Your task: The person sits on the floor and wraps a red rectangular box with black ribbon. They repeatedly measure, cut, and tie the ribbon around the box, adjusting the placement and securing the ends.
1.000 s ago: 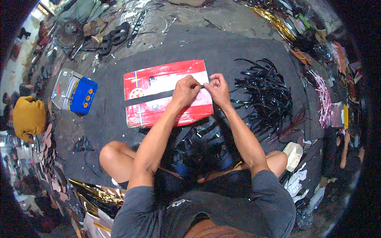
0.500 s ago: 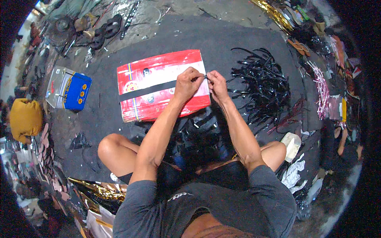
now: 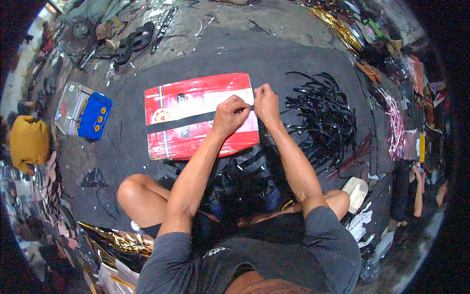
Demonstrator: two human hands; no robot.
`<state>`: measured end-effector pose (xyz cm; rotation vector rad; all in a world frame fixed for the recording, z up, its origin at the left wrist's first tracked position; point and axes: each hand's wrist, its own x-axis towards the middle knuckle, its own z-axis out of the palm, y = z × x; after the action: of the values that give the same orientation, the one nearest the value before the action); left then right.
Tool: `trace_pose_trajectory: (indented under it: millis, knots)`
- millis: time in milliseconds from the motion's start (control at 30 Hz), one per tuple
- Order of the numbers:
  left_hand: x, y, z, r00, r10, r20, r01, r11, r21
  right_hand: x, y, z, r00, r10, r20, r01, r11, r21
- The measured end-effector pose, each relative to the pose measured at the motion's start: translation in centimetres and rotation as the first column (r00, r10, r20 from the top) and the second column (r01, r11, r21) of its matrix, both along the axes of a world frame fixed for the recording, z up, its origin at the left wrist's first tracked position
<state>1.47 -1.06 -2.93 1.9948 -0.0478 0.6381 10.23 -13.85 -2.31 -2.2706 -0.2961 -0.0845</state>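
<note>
A red and white box-like block (image 3: 205, 93), wrapped in shiny film, sits on the dark mat before my crossed legs. Across its middle runs a flat black strip (image 3: 182, 122) from the left edge toward my hands. My left hand (image 3: 229, 115) rests over the block's right part, its fingers pinched on the strip. Just past the block's right edge, my right hand (image 3: 267, 104) is closed with fingertips pressed together at the strip's end. The exact grip of the right fingers is partly hidden. A loose heap of glossy black strips (image 3: 325, 115) lies right of that hand.
A blue and clear rectangular tin (image 3: 93, 115) stands at the left, with a mustard-coloured bundle (image 3: 30, 143) beyond it. Pink-white strips (image 3: 394, 125) and orange sandals (image 3: 368, 71) lie at the right. Gold foil (image 3: 338, 29) is at the far right, and black strips lie near my lap.
The whole view has shifted, so the block appears lower. My right hand has turned slightly, its fingers curled more, beside the block's right edge. The left hand keeps its pinch.
</note>
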Motion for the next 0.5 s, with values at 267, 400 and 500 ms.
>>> trace_pose_trajectory:
  millis: [267, 400, 500]
  knots:
    - [-0.2, 0.1, 0.0, 0.999, -0.019, 0.038, 0.019, 1.0, 0.016, 0.9, -1.8, -5.2, 0.994, -0.099, -0.041, 0.102, 0.992, 0.073]
    - [0.1, -0.3, 0.0, 0.998, -0.043, 0.034, 0.043, 0.999, -0.001, 2.2, -4.1, -10.2, 0.986, -0.165, -0.031, 0.166, 0.986, 0.02]
    - [0.1, -0.1, -0.2, 0.999, -0.025, 0.041, 0.024, 0.999, 0.03, 3.0, -5.2, -12.8, 0.98, -0.199, -0.018, 0.198, 0.98, -0.026]
